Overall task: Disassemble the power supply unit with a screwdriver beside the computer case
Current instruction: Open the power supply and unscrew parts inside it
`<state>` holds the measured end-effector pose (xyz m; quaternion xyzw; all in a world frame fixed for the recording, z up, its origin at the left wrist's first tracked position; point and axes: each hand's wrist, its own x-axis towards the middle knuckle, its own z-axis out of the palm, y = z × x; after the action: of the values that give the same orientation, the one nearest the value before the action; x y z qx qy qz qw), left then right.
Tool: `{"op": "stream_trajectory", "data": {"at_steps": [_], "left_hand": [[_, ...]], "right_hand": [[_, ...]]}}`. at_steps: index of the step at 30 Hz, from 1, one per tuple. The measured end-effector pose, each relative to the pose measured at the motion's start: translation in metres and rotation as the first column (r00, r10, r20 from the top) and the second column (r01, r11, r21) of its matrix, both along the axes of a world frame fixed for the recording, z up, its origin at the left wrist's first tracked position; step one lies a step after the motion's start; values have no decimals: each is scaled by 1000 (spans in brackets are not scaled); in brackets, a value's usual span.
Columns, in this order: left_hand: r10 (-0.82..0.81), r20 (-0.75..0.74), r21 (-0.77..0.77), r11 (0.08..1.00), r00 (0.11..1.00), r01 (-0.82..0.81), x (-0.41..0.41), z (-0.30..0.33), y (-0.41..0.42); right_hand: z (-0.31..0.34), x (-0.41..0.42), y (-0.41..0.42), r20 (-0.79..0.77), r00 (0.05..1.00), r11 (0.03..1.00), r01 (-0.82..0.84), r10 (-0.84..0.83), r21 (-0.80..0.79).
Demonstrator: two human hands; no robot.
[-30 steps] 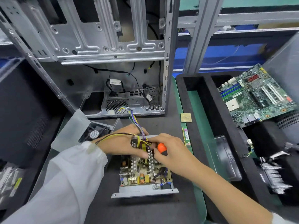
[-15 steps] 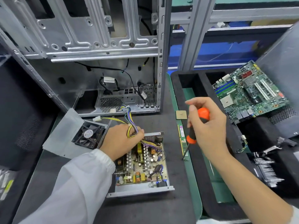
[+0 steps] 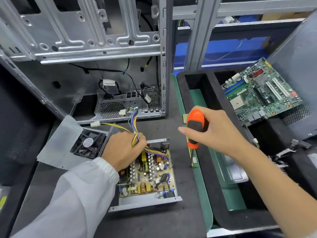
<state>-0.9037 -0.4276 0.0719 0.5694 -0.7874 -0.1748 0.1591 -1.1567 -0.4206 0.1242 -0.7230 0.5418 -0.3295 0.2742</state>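
Note:
The opened power supply unit (image 3: 147,177) lies on the dark mat in front of the computer case (image 3: 89,48), its circuit board bare in a metal tray. My left hand (image 3: 123,148) grips the bundle of yellow and purple wires (image 3: 134,127) at the board's far edge. My right hand (image 3: 216,131) holds the orange and black screwdriver (image 3: 194,127) upright, right of the unit and above the mat's edge. The unit's removed cover with its black fan (image 3: 88,143) lies to the left.
A black foam tray (image 3: 205,186) with compartments stands on the right. A green motherboard (image 3: 260,93) leans in it. A memory stick (image 3: 193,157) and a small chip (image 3: 185,118) lie at the tray's left edge. Metal shelf posts rise behind.
My right hand lifted the screwdriver off the board and moved it right and up. My left hand shifted from pressing the board to gripping the wire bundle.

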Motion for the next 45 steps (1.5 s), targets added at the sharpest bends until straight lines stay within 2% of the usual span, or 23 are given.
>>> {"op": "stream_trajectory", "data": {"at_steps": [1, 3, 5, 7, 16, 24, 28, 32, 45], "left_hand": [[1, -8, -5, 1000, 1000, -1, 0, -1, 0], [1, -21, -23, 1000, 1000, -1, 1, -4, -1], [4, -30, -34, 999, 1000, -5, 1, -6, -1], [5, -27, -39, 999, 1000, -6, 1, -7, -1], [-21, 146, -17, 1000, 989, 24, 1, -5, -3], [-7, 97, -10, 1000, 995, 8, -1, -1, -2], [22, 136, 3, 1000, 990, -22, -1, 0, -1], [38, 85, -13, 999, 996, -37, -3, 0, -1], [63, 88, 24, 998, 994, -65, -4, 0, -1]], "right_hand": [[-1, -1, 1, 14, 999, 998, 50, -49, -40], [-2, -2, 4, 168, 975, 979, 168, -148, -113], [-3, -1, 8, 332, 926, 962, 236, -181, -135], [-6, 3, 13, 380, 908, 957, 248, -176, -149], [-12, 16, 12, 342, 929, 954, 222, -144, -203], [-14, 22, 1, 300, 952, 967, 134, -64, -218], [-17, 24, -1, 261, 965, 962, 105, -37, -253], [-18, 25, -5, 254, 967, 962, 95, -27, -257], [-10, 32, -6, 136, 991, 948, 32, 12, -316]]}}
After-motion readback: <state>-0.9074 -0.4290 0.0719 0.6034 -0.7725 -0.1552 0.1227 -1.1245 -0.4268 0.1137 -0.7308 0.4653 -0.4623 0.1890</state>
